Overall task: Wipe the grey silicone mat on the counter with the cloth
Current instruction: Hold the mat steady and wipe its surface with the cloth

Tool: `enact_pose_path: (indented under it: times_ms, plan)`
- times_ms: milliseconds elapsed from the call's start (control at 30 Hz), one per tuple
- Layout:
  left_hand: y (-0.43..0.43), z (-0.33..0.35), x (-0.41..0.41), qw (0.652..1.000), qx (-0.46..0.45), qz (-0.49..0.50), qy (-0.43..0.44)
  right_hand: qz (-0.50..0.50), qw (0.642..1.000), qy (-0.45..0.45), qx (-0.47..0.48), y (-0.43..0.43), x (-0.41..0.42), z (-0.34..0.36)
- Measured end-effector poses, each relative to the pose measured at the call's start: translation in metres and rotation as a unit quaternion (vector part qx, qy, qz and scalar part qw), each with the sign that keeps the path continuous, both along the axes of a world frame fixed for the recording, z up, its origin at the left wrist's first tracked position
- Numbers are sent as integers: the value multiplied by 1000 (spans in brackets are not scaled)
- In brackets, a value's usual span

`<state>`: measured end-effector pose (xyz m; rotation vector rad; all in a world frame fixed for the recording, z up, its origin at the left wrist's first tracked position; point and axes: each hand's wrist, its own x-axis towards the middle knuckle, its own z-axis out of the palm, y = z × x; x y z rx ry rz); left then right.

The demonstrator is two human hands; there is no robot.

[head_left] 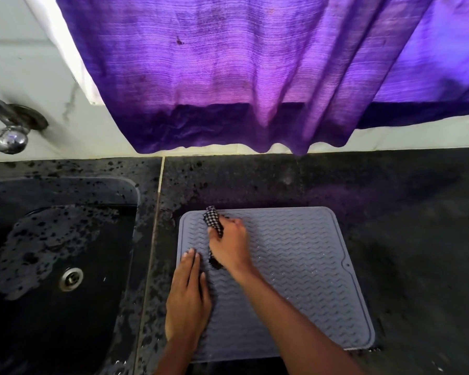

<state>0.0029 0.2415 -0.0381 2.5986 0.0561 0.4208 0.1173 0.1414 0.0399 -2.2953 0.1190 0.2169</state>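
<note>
Fingers (234, 223) of the right hand (229, 244) are curled tight round a black-and-white checked cloth (213, 220). It is bunched in the fist, with one end poking out above the knuckles and a darker end showing below the heel of the hand. That hand sits on the far left part of the grey mat (295, 266), close to its back corner, and looks a little blurred.

The left hand (188, 301) lies flat along the mat's left edge, palm down. Its fingers (191, 262) are straight and pressed together, holding nothing, with their tips just short of the right wrist.

From where I stand, the mat is a square of wavy-ribbed silicone with rounded corners. It lies flat on the dark speckled tabletop (390, 212), near its front edge.

Just to the left, past a pale seam in the stone, is a black sink (65, 182) with wet patches on its floor and a steel drain (71, 278). A chrome tap (10, 136) comes out of the white wall (11, 50) above it. A purple curtain (228, 77) hangs over the back of the tabletop, its darker hem just clear of the stone.
</note>
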Motion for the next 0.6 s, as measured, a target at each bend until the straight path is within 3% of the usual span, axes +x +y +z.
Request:
enact_pose_path:
  times_ms: [100, 133, 200, 267, 300, 333, 433, 533, 600]
  plan:
    - [0, -2, -1, 1000, -17, 19, 13, -41, 981, 85, 168, 17, 0, 4]
    - [0, -3, -2, 999, -20, 26, 16, -82, 952, 132, 262, 19, -1, 7]
    - [1, -3, -2, 999, -31, 29, 20, -168, 860, 214, 433, 15, 1, 13]
    - [1, 1, -1, 999, -38, 16, 15, -218, 773, 249, 541, -3, 3, 18]
    - [1, 3, -1, 999, -40, 9, 12, -228, 755, 250, 561, -16, 5, 23]
    - [1, 4, -1, 999, -43, 4, 9, -231, 758, 238, 562, -32, 6, 26]
    - [2, 5, 0, 998, -54, 3, 11, -218, 874, 145, 409, -87, 8, 39]
    - [1, 4, -1, 998, -56, 2, 16, -182, 974, 44, 125, -147, 10, 48]
    - [1, 4, -1, 998, -55, 1, 17, -148, 987, -5, -63, -186, 16, 43]
